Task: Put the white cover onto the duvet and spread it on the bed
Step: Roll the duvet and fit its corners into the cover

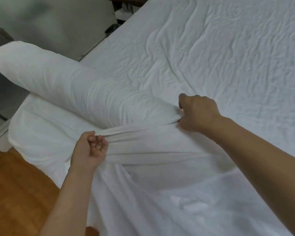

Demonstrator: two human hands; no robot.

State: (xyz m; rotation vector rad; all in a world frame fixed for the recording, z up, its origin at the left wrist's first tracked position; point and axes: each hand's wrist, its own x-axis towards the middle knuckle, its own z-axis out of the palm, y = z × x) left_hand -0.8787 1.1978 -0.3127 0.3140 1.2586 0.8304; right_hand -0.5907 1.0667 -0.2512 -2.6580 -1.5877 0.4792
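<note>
My left hand (89, 150) and right hand (197, 113) each clench the white cover (143, 143), stretched taut between them; the duvet (61, 86) bulges just beyond my fists on the bed (228, 57).

Left hand: your left hand (89, 150) is fisted, fingers curled round a bunched strand of the white cover (143, 143), near the bed's corner.
Right hand: your right hand (197, 113) grips the same strand further in, knuckles up, thumb toward the headboard side.
Cover: pulled taut in a gathered band between both your fists; slack folds fall toward you below it.
Stuffed part: a long padded roll of duvet (58, 80) inside white fabric juts past the bed's edge, one end over the floor.
Bed: wrinkled white sheet (228, 57) spreads beyond your right hand.
Floor: wooden floor (15, 193) at lower left.
</note>
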